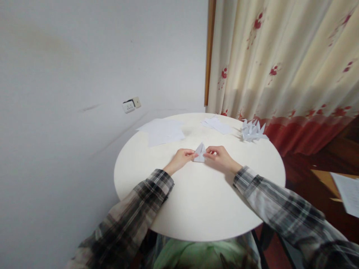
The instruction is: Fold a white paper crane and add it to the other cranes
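Observation:
A small piece of folded white paper (200,152), pointed at its far end, stands out over the middle of the round white table (196,209). My left hand (182,157) pinches its left edge between thumb and fingers. On the opposite edge, my right hand (220,156) is closed in a pinch too. A crease runs down the paper between the two thumbs. Whether the paper rests on the tabletop or is held just above it, I cannot tell.
Large white sheets (164,130) lie at the table's far left, smaller sheets (217,124) at the far middle. A cluster of folded paper shapes with pointed tips (252,130) sits at the far right. A wall with a socket (129,107) borders the left; a curtain (280,74) hangs behind.

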Motion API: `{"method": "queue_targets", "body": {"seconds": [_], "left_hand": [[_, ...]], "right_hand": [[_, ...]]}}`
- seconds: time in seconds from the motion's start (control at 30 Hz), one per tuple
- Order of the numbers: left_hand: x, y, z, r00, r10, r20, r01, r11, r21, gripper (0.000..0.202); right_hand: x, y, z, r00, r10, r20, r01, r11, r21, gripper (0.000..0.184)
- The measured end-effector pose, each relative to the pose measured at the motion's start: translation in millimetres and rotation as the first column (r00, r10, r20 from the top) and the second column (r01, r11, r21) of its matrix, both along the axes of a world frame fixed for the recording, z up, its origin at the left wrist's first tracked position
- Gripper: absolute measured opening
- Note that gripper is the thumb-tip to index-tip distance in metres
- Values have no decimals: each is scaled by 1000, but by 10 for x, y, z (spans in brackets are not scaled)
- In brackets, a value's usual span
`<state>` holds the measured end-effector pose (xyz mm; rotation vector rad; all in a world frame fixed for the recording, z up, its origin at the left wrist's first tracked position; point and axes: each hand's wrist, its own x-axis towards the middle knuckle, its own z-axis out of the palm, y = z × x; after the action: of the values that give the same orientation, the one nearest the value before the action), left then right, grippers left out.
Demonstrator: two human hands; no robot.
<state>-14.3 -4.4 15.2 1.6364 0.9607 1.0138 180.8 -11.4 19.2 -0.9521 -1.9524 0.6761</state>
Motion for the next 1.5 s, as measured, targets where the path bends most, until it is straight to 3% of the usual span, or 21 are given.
{"method": "queue_targets", "body": {"seconds": [0.17,0.37,0.67,0.97,1.5], "left_hand": [[-3,3,5,999,-42,7,42,999,-7,22],[-43,53,2,999,-19,40,18,999,31,47],[-68,76,6,996,81,37,-85,989,124,22],[1,25,-24,999,18,50,-24,994,109,28],[1,9,-21,997,29,66,-36,995,98,19]], "right_hand": [[-4,-1,5,1000,25,-15,-25,999,-21,15],[18,16,33,999,22,-35,-22,1000,-5,27],[54,-18,99,986,-72,-151,85,992,88,13],[34,27,18,995,-45,-91,49,998,44,9],[4,-31,69,998,-48,-27,49,997,60,10]]}}
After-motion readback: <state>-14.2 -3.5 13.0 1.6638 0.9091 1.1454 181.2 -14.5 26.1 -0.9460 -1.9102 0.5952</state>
